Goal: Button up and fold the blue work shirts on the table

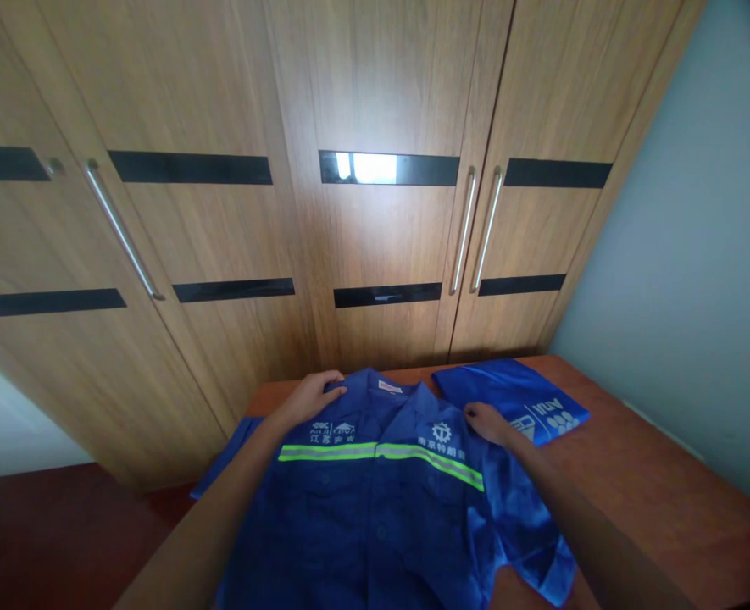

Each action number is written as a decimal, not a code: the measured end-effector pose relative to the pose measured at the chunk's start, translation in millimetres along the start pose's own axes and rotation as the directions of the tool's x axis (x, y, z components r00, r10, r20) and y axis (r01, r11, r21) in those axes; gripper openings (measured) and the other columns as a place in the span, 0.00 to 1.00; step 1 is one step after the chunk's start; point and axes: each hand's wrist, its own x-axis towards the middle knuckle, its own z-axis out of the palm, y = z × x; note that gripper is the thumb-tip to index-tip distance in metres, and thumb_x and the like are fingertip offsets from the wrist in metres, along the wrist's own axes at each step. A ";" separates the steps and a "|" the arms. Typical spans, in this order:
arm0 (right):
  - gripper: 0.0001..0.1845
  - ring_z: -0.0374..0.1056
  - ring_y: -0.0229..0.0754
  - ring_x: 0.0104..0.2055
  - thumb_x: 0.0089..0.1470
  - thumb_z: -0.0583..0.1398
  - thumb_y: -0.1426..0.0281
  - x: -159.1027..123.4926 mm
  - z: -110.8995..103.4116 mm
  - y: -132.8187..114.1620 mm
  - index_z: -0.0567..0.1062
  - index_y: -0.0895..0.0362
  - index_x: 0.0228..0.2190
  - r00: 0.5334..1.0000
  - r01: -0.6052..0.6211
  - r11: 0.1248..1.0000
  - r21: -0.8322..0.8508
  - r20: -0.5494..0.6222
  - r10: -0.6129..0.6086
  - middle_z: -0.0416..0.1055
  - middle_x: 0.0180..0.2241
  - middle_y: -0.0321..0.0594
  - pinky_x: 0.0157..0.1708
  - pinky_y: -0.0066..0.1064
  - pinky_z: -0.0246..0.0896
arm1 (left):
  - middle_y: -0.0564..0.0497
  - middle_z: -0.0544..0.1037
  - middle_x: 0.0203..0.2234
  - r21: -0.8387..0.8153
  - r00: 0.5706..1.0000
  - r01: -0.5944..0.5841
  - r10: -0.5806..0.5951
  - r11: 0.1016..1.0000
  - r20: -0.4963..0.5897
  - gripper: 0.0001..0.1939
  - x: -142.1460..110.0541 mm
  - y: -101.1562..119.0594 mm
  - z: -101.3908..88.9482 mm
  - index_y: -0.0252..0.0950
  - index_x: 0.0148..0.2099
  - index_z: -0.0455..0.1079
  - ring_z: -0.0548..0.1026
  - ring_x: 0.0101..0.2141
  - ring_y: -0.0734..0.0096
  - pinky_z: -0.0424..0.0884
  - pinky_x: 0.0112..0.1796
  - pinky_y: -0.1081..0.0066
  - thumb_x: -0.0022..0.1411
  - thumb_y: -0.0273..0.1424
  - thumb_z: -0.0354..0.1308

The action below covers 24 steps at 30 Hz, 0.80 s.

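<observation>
A blue work shirt (375, 508) with a yellow-green reflective stripe and white chest logos lies front-up on a reddish-brown table (654, 491), collar pointing away from me. My left hand (311, 396) rests on the shirt's left shoulder by the collar, fingers curled onto the cloth. My right hand (486, 421) pinches the cloth at the right shoulder. One sleeve hangs over the table's left edge.
A second blue garment (514, 398), folded flat with white print, lies on the table just beyond my right hand. A wooden wardrobe (324, 212) with long metal handles stands close behind the table. A grey wall runs along the right.
</observation>
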 end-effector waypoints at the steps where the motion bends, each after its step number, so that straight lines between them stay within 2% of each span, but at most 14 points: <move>1: 0.11 0.72 0.46 0.39 0.52 0.54 0.72 3.8 7.2 -0.1 0.75 0.58 0.25 1.000 -0.024 0.999 -0.048 -0.020 0.023 0.77 0.32 0.45 0.40 0.32 0.61 | 0.51 0.78 0.33 0.000 1.000 0.004 -0.004 1.000 0.000 0.13 0.8 -0.6 3.2 0.38 0.37 0.73 0.75 0.36 0.65 0.68 0.39 0.71 0.61 0.40 0.52; 6: 0.16 0.72 0.46 0.45 0.61 0.50 0.66 24.2 31.3 -8.7 0.76 0.56 0.37 0.987 -0.131 0.972 -0.198 -0.115 0.109 0.76 0.40 0.48 0.41 0.32 0.60 | 0.50 0.78 0.34 0.012 0.999 0.035 -0.034 0.999 -0.042 0.14 2.9 -9.2 4.9 0.37 0.38 0.71 0.75 0.37 0.64 0.68 0.40 0.69 0.61 0.41 0.51; 11: 0.16 0.72 0.45 0.45 0.62 0.50 0.63 35.1 29.7 -11.7 0.75 0.54 0.40 0.983 -0.153 0.953 -0.262 -0.143 0.118 0.76 0.41 0.47 0.40 0.30 0.60 | 0.49 0.79 0.37 0.016 0.995 0.081 -0.080 0.997 -0.055 0.16 -0.2 -20.0 -1.5 0.37 0.42 0.71 0.75 0.39 0.63 0.69 0.42 0.68 0.60 0.43 0.52; 14: 0.16 0.72 0.46 0.44 0.63 0.49 0.63 33.4 23.7 -10.3 0.75 0.55 0.41 0.982 -0.139 0.949 -0.284 -0.162 0.096 0.76 0.40 0.47 0.39 0.31 0.60 | 0.46 0.78 0.42 0.021 0.992 0.123 -0.122 0.992 -0.041 0.19 -5.8 -26.4 -5.7 0.37 0.45 0.71 0.75 0.43 0.60 0.68 0.45 0.65 0.57 0.43 0.55; 16: 0.16 0.72 0.46 0.43 0.63 0.49 0.64 29.3 18.6 -10.3 0.75 0.55 0.40 0.982 -0.119 0.948 -0.295 -0.176 0.069 0.77 0.39 0.47 0.38 0.30 0.60 | 0.46 0.79 0.41 0.024 0.989 0.150 -0.150 0.988 -0.003 0.19 -10.4 -29.5 -8.4 0.37 0.44 0.72 0.75 0.43 0.58 0.69 0.44 0.65 0.55 0.44 0.57; 20: 0.15 0.73 0.44 0.43 0.63 0.50 0.64 13.2 1.3 -12.9 0.75 0.55 0.38 0.977 -0.035 0.953 -0.299 -0.211 -0.030 0.77 0.37 0.44 0.39 0.29 0.60 | 0.49 0.80 0.31 0.016 0.980 0.180 -0.181 0.984 0.087 0.18 -23.5 -29.6 -18.8 0.36 0.35 0.75 0.76 0.35 0.61 0.70 0.36 0.69 0.55 0.45 0.56; 24: 0.18 0.72 0.44 0.45 0.64 0.48 0.62 -17.9 -34.1 -15.6 0.75 0.54 0.40 0.944 0.095 0.954 -0.285 -0.277 -0.177 0.77 0.40 0.42 0.43 0.29 0.62 | 0.52 0.78 0.26 -0.011 0.972 0.213 -0.211 0.977 0.102 0.20 -44.3 -22.0 -42.2 0.36 0.31 0.74 0.75 0.29 0.66 0.68 0.30 0.72 0.57 0.48 0.52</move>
